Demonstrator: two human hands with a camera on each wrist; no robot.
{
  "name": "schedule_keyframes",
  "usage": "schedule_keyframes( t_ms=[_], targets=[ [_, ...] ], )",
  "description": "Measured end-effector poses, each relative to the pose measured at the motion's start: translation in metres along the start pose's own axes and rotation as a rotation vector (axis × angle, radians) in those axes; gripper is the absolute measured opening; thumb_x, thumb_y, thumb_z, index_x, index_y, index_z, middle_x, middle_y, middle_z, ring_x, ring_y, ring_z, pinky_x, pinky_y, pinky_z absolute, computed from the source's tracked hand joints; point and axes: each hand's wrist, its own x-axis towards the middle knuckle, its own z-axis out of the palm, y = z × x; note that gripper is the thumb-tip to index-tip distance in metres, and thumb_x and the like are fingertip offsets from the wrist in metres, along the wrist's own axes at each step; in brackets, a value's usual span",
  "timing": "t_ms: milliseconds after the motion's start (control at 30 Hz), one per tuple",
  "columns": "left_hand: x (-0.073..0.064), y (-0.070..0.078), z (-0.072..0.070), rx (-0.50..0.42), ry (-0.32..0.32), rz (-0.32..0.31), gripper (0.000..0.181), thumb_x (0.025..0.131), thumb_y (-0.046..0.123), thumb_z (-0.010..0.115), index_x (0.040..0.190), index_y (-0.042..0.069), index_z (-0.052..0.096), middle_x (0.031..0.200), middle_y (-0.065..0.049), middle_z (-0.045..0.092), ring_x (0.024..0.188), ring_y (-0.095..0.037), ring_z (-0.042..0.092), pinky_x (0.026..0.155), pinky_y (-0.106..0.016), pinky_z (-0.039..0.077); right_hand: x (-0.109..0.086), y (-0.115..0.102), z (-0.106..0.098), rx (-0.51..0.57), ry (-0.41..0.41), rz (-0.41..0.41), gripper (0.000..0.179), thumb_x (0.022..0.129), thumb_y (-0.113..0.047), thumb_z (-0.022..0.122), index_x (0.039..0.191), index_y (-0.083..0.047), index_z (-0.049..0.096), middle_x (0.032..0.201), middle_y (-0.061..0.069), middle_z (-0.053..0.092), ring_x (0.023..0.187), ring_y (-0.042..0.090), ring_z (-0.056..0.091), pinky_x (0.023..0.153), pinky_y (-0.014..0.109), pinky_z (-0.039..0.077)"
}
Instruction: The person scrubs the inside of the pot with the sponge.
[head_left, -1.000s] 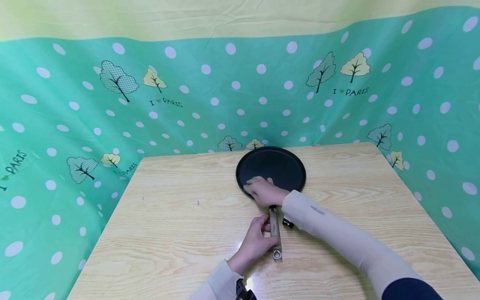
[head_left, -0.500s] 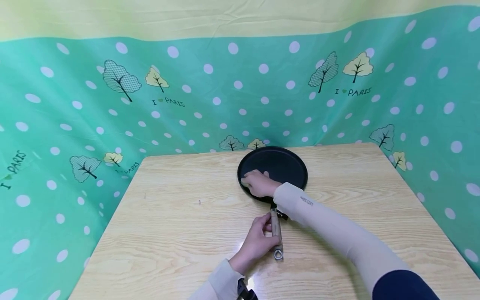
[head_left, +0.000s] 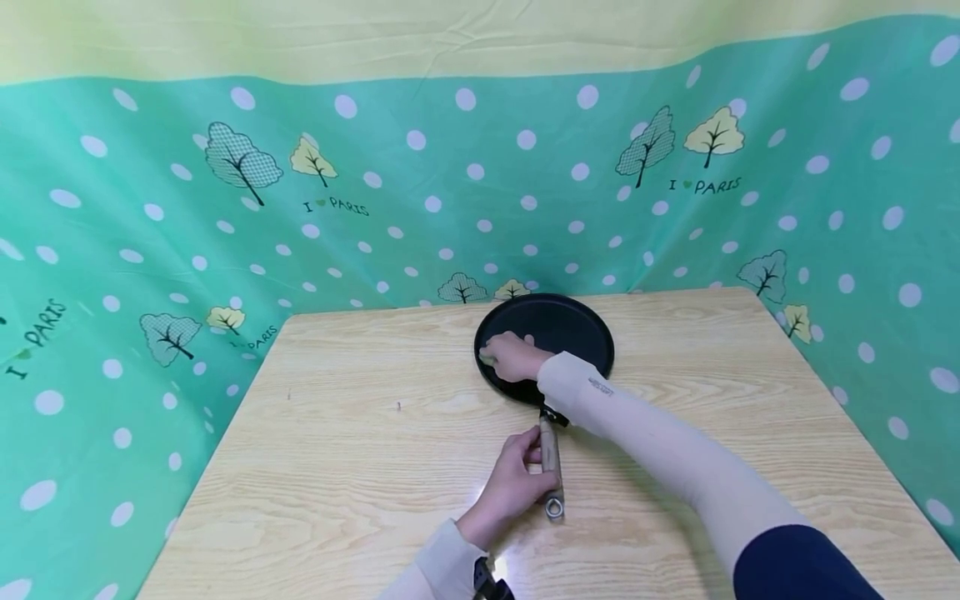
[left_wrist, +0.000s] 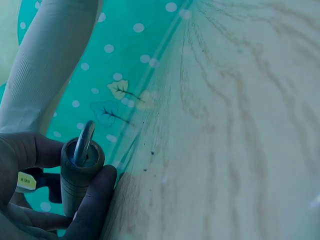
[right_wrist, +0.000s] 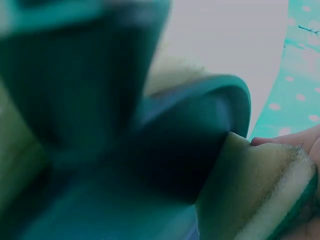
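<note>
A flat round black frying pan [head_left: 566,329] lies on the table with its handle [head_left: 551,454] toward me. My left hand [head_left: 513,479] grips this handle between thumb and fingers. The left wrist view shows the wooden handle end with its metal ring [left_wrist: 85,142] between the fingers. Inside the pan, near its left rim, my right hand [head_left: 516,357] holds a sponge [right_wrist: 255,190] with a yellowish body and a green layer. The sponge touches the pan surface in the right wrist view. In the head view most of it is hidden under the hand.
The pan stands on a light wood-grain table [head_left: 360,467], near its back edge. A green dotted curtain [head_left: 390,167] surrounds the table at the back and both sides. My right forearm [head_left: 652,446] crosses above the right part of the table.
My right hand has moved away from me and slightly left across the pan, along its left side, with the sponge. The left hand and the pan have stayed nearly in place.
</note>
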Motion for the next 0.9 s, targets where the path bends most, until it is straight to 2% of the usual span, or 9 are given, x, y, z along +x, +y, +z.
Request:
schedule_keyframes(
  t_ms=[633, 900],
  targets=[
    [0.002, 0.003, -0.003, -0.015, 0.006, 0.012, 0.088, 0.071, -0.006, 0.074, 0.151, -0.019, 0.039, 0.123, -0.014, 0.052, 0.106, -0.021, 0.059, 0.080, -0.019, 0.054, 0.035, 0.013, -0.021, 0.042, 0.006, 0.090, 0.051, 0.109, -0.007, 0.045, 0.159, -0.015, 0.047, 0.165, 0.009, 0.042, 0.156, 0.036, 0.027, 0.123, 0.070, 0.010],
    [-0.003, 0.001, 0.000, -0.047, -0.001, -0.015, 0.089, 0.070, -0.008, 0.072, 0.152, -0.018, 0.038, 0.123, -0.014, 0.051, 0.106, -0.021, 0.058, 0.070, -0.022, 0.057, 0.046, 0.034, -0.020, 0.085, 0.027, 0.124, 0.053, 0.108, -0.006, 0.044, 0.161, -0.014, 0.044, 0.168, 0.012, 0.037, 0.157, 0.039, 0.022, 0.123, 0.071, 0.008]
  ],
)
